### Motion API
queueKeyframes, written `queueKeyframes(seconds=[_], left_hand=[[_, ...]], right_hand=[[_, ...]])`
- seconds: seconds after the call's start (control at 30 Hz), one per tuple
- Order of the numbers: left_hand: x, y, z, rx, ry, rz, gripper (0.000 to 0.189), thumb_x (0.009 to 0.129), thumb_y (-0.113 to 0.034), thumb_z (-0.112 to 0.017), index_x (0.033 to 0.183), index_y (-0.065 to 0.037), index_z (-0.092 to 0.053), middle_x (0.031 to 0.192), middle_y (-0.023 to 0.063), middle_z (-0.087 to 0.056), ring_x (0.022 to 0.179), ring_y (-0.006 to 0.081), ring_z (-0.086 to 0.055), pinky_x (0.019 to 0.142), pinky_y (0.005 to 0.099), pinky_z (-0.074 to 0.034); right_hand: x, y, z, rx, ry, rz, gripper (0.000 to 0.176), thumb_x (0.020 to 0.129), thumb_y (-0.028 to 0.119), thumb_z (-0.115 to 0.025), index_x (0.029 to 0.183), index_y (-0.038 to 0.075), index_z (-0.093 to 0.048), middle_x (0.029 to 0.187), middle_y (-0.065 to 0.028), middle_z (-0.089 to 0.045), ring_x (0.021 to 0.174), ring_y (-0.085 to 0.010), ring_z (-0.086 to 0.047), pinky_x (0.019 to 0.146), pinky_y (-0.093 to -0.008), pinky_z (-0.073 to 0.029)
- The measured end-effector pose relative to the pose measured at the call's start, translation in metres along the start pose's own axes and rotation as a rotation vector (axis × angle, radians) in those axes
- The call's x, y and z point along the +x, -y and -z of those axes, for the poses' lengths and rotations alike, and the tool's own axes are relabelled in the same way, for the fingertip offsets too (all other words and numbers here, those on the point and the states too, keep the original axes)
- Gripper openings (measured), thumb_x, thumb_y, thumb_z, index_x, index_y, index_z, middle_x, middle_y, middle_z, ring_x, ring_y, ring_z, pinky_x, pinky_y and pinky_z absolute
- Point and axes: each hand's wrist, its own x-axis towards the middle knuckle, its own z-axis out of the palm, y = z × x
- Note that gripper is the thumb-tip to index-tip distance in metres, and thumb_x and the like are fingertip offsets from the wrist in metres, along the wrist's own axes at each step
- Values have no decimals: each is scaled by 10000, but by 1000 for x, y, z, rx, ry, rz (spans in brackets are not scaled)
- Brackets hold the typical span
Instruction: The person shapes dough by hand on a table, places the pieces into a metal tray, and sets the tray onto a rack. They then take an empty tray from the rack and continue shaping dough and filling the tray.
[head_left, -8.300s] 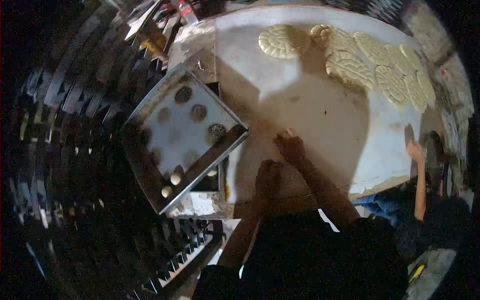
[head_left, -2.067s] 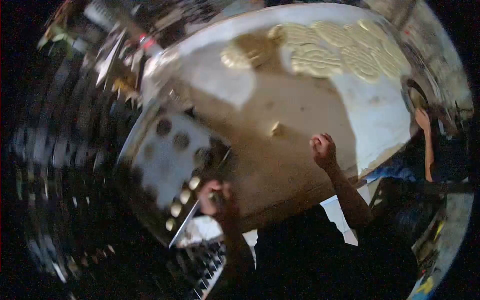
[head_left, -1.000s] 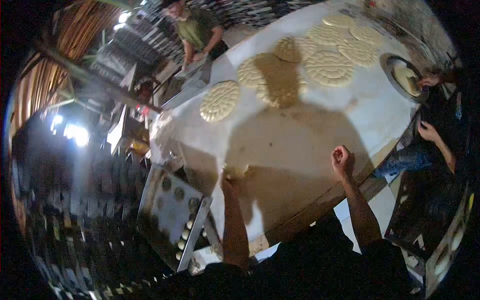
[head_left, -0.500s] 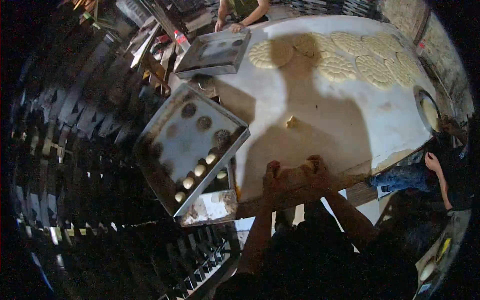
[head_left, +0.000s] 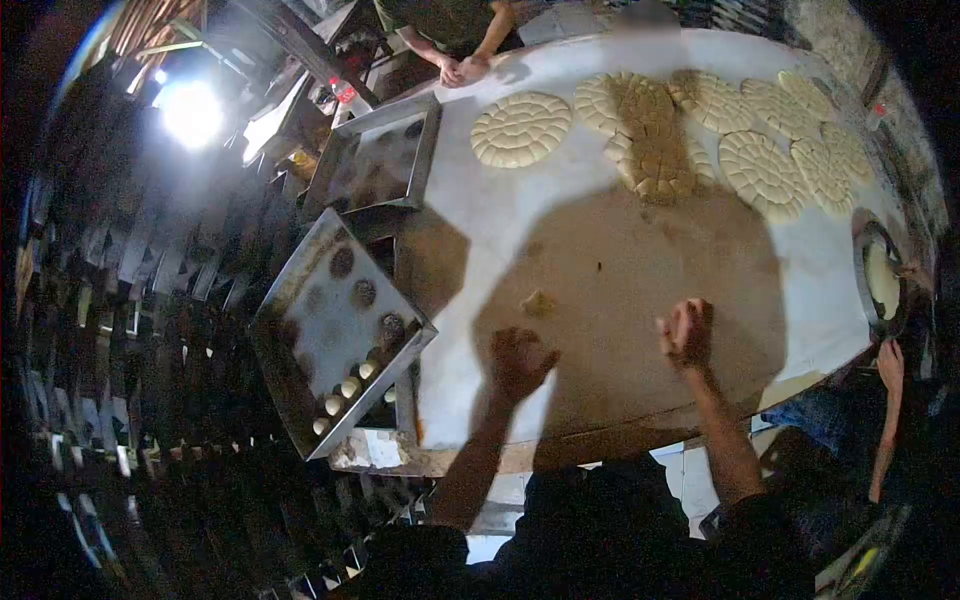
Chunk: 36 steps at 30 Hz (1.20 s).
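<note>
My left hand (head_left: 520,364) hovers over the shaded near part of the table (head_left: 450,335), thumb apart from the fingers, and no object shows in it. A small lump of dough (head_left: 539,304) lies just beyond that hand, not touched. To the right, my right hand (head_left: 688,332) is raised above the table with its fingers loosely bent and the thumb apart; nothing shows in it. Farther back lie several flat dough rounds, cut into segments, such as the one at the left (head_left: 521,130).
A metal tray (head_left: 330,290) with several small dough balls (head_left: 350,387) sits tilted at the left, and another tray (head_left: 425,165) is behind it. A person's hands (head_left: 462,70) rest at the far edge. At the right, another person's hand (head_left: 890,362) is near a round pan (head_left: 868,325).
My hands have moved apart from near the table's front edge, reaching farther over it. The view has shifted, and a bright lamp now shows at upper left. The far person's hands have come together.
</note>
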Motion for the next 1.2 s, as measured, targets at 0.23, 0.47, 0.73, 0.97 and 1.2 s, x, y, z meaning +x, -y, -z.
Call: queueKeyframes(seconds=[0.23, 0.47, 0.73, 0.97, 1.2], left_hand=[[-132, -60, -62, -2353, -7, 1043, 408, 912, -362, -597, 1186, -60, -572, 1181, 151, -584, 1067, 339, -558, 995, 509, -433], [14, 19, -30, -2649, -462, 960, 205, 948, -274, -550, 973, -76, -598, 905, 108, -604, 863, 225, -592, 790, 384, -506], [-65, -22, 20, 127, 142, 26, 323, 888, -217, -549, 1187, -104, -596, 1166, 143, -607, 1115, 338, -547, 998, 515, -396], [39, -6, 30, 153, 135, 202, 297, 950, -213, -480, 1188, -63, -576, 1081, 154, -645, 1153, 337, -534, 1017, 450, -406], [-91, -36, 10, -504, 9, 125, 275, 946, -206, -536, 1168, -48, -571, 1159, 215, -579, 1135, 383, -543, 985, 498, -421]], right_hand=[[-86, -16, -5, 139, 379, 323, 255, 848, 205, -559, 958, -25, -549, 1019, -227, -517, 1012, -414, -489, 1016, -569, -322], [25, -37, -27, 93, 119, 84, 173, 817, 162, -566, 837, 9, -488, 904, -178, -456, 882, -345, -449, 862, -510, -357], [-22, -61, -10, 246, 178, 484, 124, 866, 113, -512, 891, -8, -496, 927, -161, -473, 890, -329, -457, 828, -480, -353], [48, -33, -61, -75, 43, -151, 95, 895, 107, -516, 894, 21, -477, 882, -144, -479, 889, -327, -461, 844, -470, -360], [-31, 19, -35, -1, 170, -87, 123, 898, 104, -564, 928, -13, -542, 939, -138, -554, 889, -321, -530, 814, -447, -438]])
